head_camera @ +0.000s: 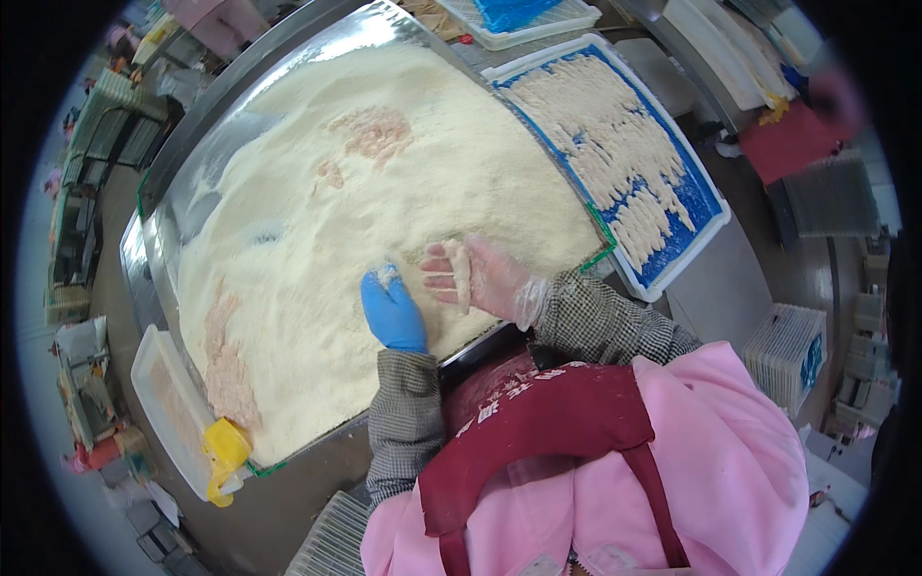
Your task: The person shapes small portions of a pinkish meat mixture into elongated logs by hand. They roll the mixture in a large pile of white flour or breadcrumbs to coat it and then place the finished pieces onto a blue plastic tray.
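Observation:
A wide metal tray holds a thick layer of pale breadcrumbs (310,216). My left hand (394,308), in a blue glove, rests at the crumbs near the front edge; its fingertips are crumb-dusted, and whether they hold anything is hidden. Palm up beside it, my right hand (490,281) wears a clear plastic glove and carries one crumb-coated strip (459,277) across its fingers. Raw pinkish meat pieces (376,133) lie on the crumbs farther back, and more raw strips (230,367) lie at the left. On the right, a blue-lined white tray (652,291) bears many coated strips in rows.
A white tub (155,403) with pinkish contents and a yellow scoop-like item (227,446) stands at the lower left. Another white tray (518,39) with blue sheeting is at the top. Stacked trays (781,353) stand at the right. Parts of other people show at the top corners.

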Demonstrator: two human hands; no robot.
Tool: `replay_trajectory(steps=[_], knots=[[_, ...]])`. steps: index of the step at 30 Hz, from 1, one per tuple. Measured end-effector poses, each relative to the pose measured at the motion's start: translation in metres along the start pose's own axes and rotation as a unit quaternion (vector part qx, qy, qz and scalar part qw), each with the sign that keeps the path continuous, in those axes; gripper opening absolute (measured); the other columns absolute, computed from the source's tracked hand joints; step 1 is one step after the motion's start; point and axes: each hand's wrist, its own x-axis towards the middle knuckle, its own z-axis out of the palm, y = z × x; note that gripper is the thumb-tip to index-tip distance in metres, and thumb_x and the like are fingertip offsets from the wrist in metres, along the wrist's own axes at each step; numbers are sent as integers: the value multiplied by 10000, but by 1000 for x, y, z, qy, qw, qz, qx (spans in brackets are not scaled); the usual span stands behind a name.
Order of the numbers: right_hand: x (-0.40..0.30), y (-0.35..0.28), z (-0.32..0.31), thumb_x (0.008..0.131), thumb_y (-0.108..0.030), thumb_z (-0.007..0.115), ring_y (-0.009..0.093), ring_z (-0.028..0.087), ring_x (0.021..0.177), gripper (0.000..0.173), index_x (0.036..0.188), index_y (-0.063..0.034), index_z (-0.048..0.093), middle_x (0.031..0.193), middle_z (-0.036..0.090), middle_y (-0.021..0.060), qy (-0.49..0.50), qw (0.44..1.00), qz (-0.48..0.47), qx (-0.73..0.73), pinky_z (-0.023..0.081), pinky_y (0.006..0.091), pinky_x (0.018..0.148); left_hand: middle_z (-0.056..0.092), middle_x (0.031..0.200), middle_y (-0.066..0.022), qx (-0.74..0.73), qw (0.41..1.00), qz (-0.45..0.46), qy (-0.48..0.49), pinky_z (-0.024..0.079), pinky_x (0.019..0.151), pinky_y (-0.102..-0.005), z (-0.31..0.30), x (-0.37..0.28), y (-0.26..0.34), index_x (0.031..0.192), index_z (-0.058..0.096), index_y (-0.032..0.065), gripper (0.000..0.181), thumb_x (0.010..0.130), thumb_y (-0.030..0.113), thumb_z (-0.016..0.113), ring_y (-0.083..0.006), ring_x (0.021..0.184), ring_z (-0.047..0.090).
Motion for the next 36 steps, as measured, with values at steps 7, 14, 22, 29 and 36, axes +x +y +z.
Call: replay_trajectory(steps=[7,14,22,29,36], knots=[[-26,22,12,1095,-440,458,212,649,1124,474,1353,-66,593,1237,678,129,-115,989,-95,21,549,423,928,362,1670,-193,-94,968,207,-108,76,1284,-477,67,-83,102,1570,454,35,558,1101,321,356,-345,1576,246],[-60,-42,-77,1081,-401,512,228,643,1025,399,1244,-59,638,1173,661,112,-133,988,-13,76,560,394,874,378,1674,-141,203,954,213,-60,87,1267,-572,58,-44,80,1610,412,126,555,1111,353,329,-378,1574,254],[-202,-254,-195,1110,-463,455,219,660,1080,503,1238,-32,680,1176,702,134,263,844,-303,-356,553,341,947,387,1662,-162,381,911,114,-111,130,1263,-587,58,-80,-4,1581,431,85,557,1094,357,437,-374,1582,243],[-235,-282,-357,1106,-616,260,257,434,1468,746,1578,-74,458,1605,472,119,394,787,-144,-453,260,324,1251,468,1598,-208,386,901,173,-97,268,1227,-534,81,-77,10,1513,533,51,526,1056,310,548,-402,1506,380],[-244,-274,-363,1106,-585,356,245,402,1490,702,1615,-105,407,1657,397,105,367,818,-182,-404,266,343,1255,481,1576,-241,384,906,148,-96,298,1222,-526,89,-76,25,1491,550,23,529,1035,290,581,-424,1476,415]])
